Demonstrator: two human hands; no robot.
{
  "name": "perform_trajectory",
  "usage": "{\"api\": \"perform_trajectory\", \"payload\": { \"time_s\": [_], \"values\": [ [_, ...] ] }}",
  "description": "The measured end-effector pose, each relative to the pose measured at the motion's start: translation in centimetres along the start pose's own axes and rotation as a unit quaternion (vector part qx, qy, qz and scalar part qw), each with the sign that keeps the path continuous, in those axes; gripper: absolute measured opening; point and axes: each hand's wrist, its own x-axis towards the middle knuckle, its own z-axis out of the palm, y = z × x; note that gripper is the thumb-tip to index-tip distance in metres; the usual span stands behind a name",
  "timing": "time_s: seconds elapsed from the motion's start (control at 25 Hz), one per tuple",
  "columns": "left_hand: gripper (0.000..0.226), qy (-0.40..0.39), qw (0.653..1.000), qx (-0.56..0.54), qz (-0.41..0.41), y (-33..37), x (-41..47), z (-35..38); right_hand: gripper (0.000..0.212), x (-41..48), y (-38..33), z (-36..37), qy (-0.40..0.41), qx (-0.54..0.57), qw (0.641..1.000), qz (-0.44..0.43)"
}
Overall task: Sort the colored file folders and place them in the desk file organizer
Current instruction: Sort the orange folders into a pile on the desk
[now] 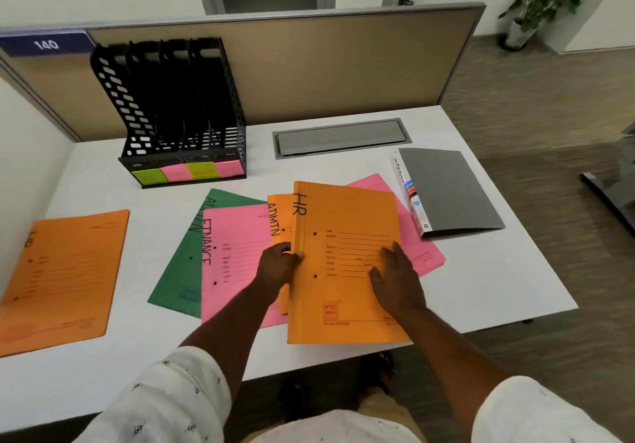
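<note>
Gripping the spine edge of the orange folder (347, 222) marked HR, the left hand (276, 265) pinches it while the right hand (395, 274) lies open and flat on its cover, above the fanned pile (237, 236) at near centre. This looks like the sorting step. Next it probably joins the other orange folder (65, 277) at near left, or goes upright into a slot of the black organizer (165, 98) at far left, whose coloured labels are too blurred to read.
</note>
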Motion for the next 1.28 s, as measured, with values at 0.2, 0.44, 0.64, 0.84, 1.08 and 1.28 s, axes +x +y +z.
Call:
{"api": "perform_trajectory", "payload": {
  "time_s": [0.2, 0.44, 0.64, 0.84, 1.08, 1.28],
  "values": [
    [0.029, 0.002, 1.000, -0.002, -0.009, -0.5, -1.2, -3.5, 0.065, -0.7, -2.4, 1.1, -0.016, 0.043, 0.997, 0.066],
    [0.026, 0.021, 0.999, -0.016, -0.020, -0.8, -2.0, -4.9, 0.057, 0.1, -2.7, 0.6, -0.004, 0.144, 0.987, 0.065],
    [0.028, 0.052, 0.998, -0.024, -0.019, -0.8, -2.7, -6.2, 0.063, 1.8, -4.5, 0.3, -0.009, 0.172, 0.984, 0.054],
    [0.040, 0.079, 0.995, -0.056, -0.032, -0.7, -3.8, -10.0, 0.065, 2.3, -8.1, 2.0, -0.033, 0.177, 0.984, 0.003],
    [0.047, 0.106, 0.994, -0.039, 0.005, -0.4, -3.7, -16.6, 0.071, 3.3, -14.4, 5.2, -0.016, 0.156, 0.988, -0.015],
    [0.044, 0.091, 0.995, -0.037, 0.017, -1.5, -1.7, -26.2, 0.073, 2.6, -22.7, 10.5, -0.010, 0.166, 0.986, 0.000]
  ]
}}
